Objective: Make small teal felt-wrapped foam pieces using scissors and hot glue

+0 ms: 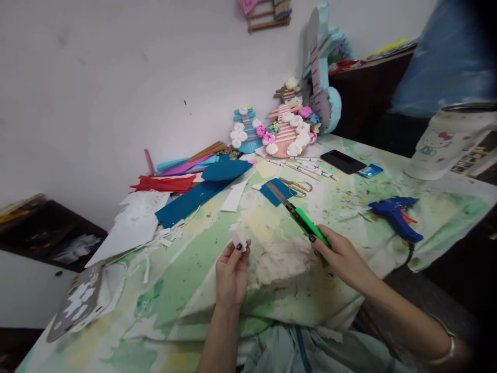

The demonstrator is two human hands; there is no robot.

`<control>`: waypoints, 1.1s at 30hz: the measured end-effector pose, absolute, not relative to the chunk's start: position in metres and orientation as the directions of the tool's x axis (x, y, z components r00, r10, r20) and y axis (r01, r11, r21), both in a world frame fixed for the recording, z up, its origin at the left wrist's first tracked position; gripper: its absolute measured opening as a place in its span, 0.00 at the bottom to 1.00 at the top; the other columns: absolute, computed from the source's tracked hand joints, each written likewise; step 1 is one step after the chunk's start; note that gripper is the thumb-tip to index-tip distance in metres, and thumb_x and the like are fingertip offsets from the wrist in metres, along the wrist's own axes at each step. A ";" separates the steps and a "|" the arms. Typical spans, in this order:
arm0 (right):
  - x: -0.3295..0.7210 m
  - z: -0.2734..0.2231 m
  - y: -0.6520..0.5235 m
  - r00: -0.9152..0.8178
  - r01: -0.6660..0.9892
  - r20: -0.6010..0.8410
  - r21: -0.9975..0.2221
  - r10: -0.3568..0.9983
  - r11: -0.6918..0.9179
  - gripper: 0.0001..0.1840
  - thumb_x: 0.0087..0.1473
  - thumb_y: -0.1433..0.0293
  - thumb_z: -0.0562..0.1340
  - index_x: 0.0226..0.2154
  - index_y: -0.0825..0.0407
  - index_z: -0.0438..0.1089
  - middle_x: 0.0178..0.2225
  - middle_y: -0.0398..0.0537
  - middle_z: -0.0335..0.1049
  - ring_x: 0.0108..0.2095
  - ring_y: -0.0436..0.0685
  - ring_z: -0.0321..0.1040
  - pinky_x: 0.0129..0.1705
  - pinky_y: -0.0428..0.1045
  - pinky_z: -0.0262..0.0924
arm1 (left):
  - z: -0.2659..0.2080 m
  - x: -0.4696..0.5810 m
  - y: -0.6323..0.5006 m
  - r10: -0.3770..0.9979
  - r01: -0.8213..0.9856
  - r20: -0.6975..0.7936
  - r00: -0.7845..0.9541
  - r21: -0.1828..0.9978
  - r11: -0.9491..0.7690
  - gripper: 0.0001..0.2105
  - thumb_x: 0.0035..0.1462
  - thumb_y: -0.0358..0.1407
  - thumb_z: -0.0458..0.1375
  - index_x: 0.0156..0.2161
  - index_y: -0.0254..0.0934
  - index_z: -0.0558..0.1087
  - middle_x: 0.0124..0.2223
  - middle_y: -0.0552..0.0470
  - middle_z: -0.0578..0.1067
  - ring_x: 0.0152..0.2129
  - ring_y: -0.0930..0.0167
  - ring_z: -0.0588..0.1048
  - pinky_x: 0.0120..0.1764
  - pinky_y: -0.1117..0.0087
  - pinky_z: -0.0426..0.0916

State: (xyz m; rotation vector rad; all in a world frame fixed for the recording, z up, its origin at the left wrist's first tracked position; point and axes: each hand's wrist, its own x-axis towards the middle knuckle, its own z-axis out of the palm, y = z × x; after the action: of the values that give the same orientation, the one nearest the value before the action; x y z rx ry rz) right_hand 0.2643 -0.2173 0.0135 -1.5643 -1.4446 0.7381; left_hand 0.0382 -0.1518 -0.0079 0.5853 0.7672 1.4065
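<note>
The table cover (186, 269) is mottled pale green, yellow and white. On it, a long teal-blue sheet (194, 199) lies beside a red strip (165, 183) and white paper (132, 228). The cutter (306, 221) has a bright green handle; right of it sits a blue glue gun (396, 215) with an orange trigger. Beyond the cutter, gold-handled scissors (297, 185), a black phone (342, 161), and pink-and-white, perhaps striped, flower ornaments (285, 129).

I count two hands, left (232, 272) and right (341, 257), one green-handled cutter (298, 217), one white scrap (237, 239), one blue glue gun (396, 215), one pair of scissors (298, 185), one black phone (342, 161), one white cup (442, 145), and two flowered paper ornaments (289, 127).
</note>
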 end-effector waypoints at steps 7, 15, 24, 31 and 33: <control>0.238 0.021 -0.198 -0.046 -0.237 0.004 -0.971 0.999 -0.007 0.16 0.49 0.61 0.62 0.34 0.51 0.57 0.24 0.37 0.59 0.17 0.45 0.57 0.19 0.44 0.51 | -0.005 0.037 -0.155 0.991 -0.693 -0.136 0.019 0.712 0.111 0.11 0.41 0.27 0.68 0.33 0.32 0.75 0.36 0.48 0.79 0.38 0.68 0.78 0.41 0.74 0.71; 0.223 0.022 -0.193 -0.132 -0.472 -0.103 -0.868 0.986 -0.154 0.19 0.47 0.56 0.65 0.31 0.52 0.61 0.23 0.36 0.60 0.16 0.44 0.57 0.19 0.42 0.51 | -0.005 0.035 -0.155 0.988 -0.691 -0.144 0.060 0.708 0.145 0.13 0.43 0.30 0.66 0.37 0.31 0.73 0.35 0.45 0.79 0.29 0.73 0.77 0.32 0.76 0.72; 0.219 0.027 -0.179 -0.098 -0.413 -0.242 -0.873 0.965 -0.261 0.34 0.50 0.42 0.52 0.12 0.52 0.55 0.08 0.37 0.49 0.07 0.44 0.44 0.10 0.41 0.40 | 0.001 0.038 -0.161 0.987 -0.593 -0.116 0.108 0.790 0.157 0.13 0.42 0.32 0.67 0.35 0.32 0.73 0.32 0.48 0.78 0.27 0.74 0.76 0.33 0.75 0.70; 0.212 0.030 -0.183 -0.036 -0.352 -0.254 -0.902 0.967 -0.250 0.31 0.50 0.46 0.56 0.12 0.52 0.55 0.07 0.36 0.49 0.07 0.44 0.44 0.10 0.42 0.40 | 0.002 0.040 -0.160 0.989 -0.552 -0.096 0.111 0.821 0.142 0.13 0.43 0.34 0.67 0.35 0.32 0.73 0.33 0.48 0.78 0.27 0.73 0.75 0.33 0.74 0.69; 0.210 0.031 -0.185 -0.019 -0.310 -0.227 -0.925 0.974 -0.221 0.32 0.49 0.45 0.56 0.11 0.52 0.55 0.07 0.37 0.48 0.07 0.44 0.44 0.11 0.42 0.41 | 0.002 0.040 -0.160 0.989 -0.545 -0.096 0.115 0.826 0.144 0.13 0.43 0.33 0.67 0.36 0.32 0.73 0.33 0.48 0.77 0.27 0.74 0.75 0.34 0.74 0.69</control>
State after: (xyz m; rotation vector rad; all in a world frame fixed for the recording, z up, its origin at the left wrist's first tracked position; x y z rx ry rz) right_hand 0.2102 -0.1855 0.0307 -1.1365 -0.8423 1.4935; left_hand 0.0402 -0.1603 0.0025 0.7260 0.7736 1.2815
